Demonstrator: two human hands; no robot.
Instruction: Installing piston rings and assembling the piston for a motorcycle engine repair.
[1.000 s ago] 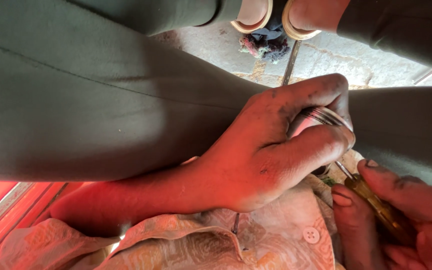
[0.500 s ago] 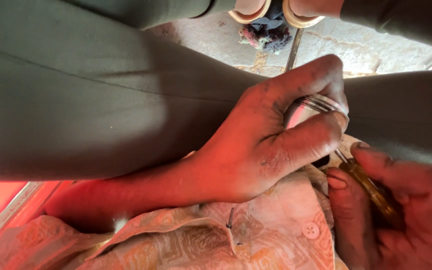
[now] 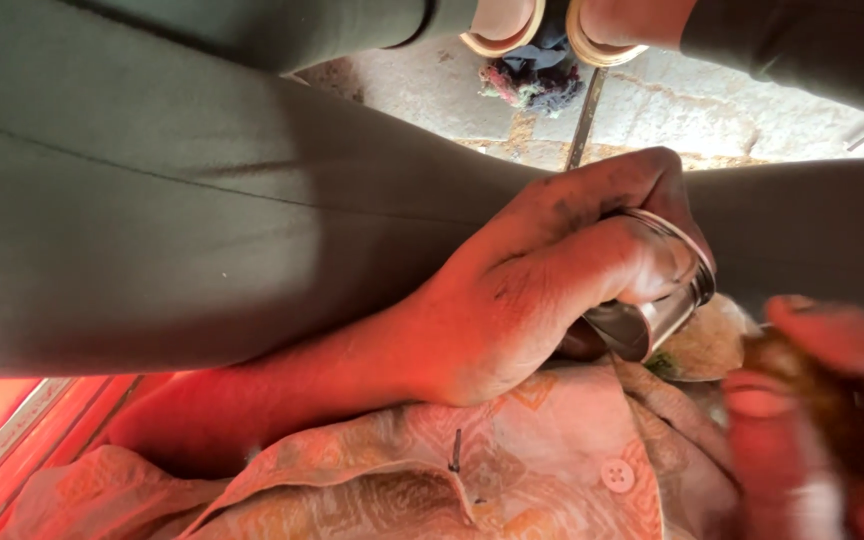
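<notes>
Left hand: the grimy left hand (image 3: 542, 290) sits at centre right, fingers curled and pressed around a shiny round metal cylinder with a ringed rim (image 3: 657, 310), thumb arched over its top.
Metal part: it lies against the person's lap, just right of the left palm, its open end tilted towards the near right.
Right hand: the right hand (image 3: 822, 410) is a motion-blurred shape at the near right edge; whether its fingers pinch or spread cannot be told. A brownish shape (image 3: 812, 385) sits within the blur, too smeared to identify.
Change: half a second ago the right hand was sharp, pinching a slim brown-handled tool whose tip met the cylinder. Now it has drawn slightly off and blurred, so it reads as mid-stroke while the left hand's clamp is unchanged.
Surroundings: olive-green trouser legs (image 3: 172, 190) fill the left and far side; a patterned orange-and-cream buttoned shirt (image 3: 512, 470) lies near; a stone floor (image 3: 672, 110), a dark rag bundle (image 3: 532, 80) and a thin metal rod (image 3: 584, 120) show far away.
</notes>
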